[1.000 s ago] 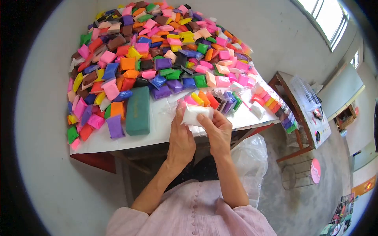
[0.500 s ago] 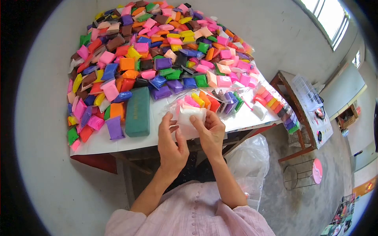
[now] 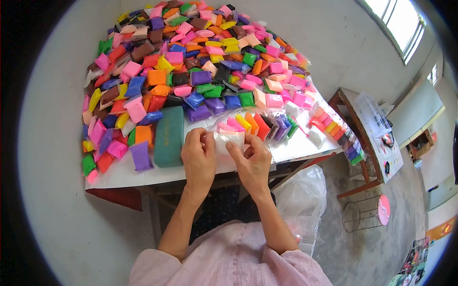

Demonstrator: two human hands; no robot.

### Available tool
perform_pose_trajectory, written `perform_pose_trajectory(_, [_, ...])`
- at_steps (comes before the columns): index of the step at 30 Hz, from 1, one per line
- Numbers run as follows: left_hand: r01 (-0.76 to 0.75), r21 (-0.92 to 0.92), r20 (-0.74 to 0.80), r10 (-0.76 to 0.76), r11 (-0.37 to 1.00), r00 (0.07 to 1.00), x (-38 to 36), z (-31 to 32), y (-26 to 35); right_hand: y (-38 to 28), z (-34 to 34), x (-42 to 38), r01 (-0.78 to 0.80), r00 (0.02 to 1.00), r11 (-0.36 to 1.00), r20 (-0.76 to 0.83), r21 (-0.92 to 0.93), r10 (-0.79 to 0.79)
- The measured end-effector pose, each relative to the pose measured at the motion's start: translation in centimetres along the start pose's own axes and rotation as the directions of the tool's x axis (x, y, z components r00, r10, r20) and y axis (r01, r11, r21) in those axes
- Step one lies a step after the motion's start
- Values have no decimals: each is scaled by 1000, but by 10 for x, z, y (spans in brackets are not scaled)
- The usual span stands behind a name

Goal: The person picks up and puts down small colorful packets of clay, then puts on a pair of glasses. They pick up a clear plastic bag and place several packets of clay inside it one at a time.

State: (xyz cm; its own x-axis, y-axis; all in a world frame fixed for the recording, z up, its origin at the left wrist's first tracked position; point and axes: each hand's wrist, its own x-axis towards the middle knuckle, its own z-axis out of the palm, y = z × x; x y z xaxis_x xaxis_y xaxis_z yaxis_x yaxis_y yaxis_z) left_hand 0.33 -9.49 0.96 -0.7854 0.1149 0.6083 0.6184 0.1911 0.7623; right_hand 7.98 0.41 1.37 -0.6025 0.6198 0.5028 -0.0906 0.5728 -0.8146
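A white packet [image 3: 229, 141] is held between my two hands above the front edge of the table. My left hand [image 3: 199, 155] pinches its left side, and my right hand [image 3: 251, 159] grips its right side with the thumb across the front. Just behind it, a clear bag [image 3: 267, 117] lies on the table with a row of pink, yellow, orange, red, black, purple and green packets. The green box [image 3: 169, 137] lies left of my left hand. A big heap of coloured packets [image 3: 191, 78] spreads behind and to the left.
More packets in clear wrapping [image 3: 334, 131] lie at the right end of the white-covered table [image 3: 114, 177]. To the right stand a wooden side table [image 3: 350, 102] with a white basket [image 3: 373, 114] and a wire stool [image 3: 366, 213]. A plastic bag [image 3: 301, 195] hangs below the table.
My left hand has moved up and closed on the left side of the white packet. The packet now sits slightly more to the left, and the view has shifted a little.
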Motion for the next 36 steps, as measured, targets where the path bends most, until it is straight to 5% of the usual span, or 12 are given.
perform_pose_trajectory(9, [-119, 135, -2, 120, 984, 993, -6, -4, 1, -4, 10, 0, 12, 996, 997, -85, -73, -18])
perform_pose_trajectory(18, [-164, 191, 34, 161, 968, 986, -8, -6, 3, 2, 25, -5, 136, 963, 945, -186, -297, -197])
perform_pose_trajectory(24, [-170, 169, 43, 165, 971, 985, -8, -8, 1, -3, 28, -9, 94, 960, 958, -230, -270, -159])
perform_pose_trajectory(27, [-207, 208, 61, 198, 956, 978, -12, -8, 6, -1, 40, -15, 191, 928, 893, -222, -408, -300])
perform_pose_trajectory(33, [-154, 7, 76, 153, 988, 985, -15, -9, -7, 3, 41, -20, 171, 971, 910, -93, -378, -221])
perform_pose_trajectory(36, [-4, 14, 32, 4, 1000, 999, -18, -7, -1, 0, 37, -17, 159, 973, 910, -93, -384, -209])
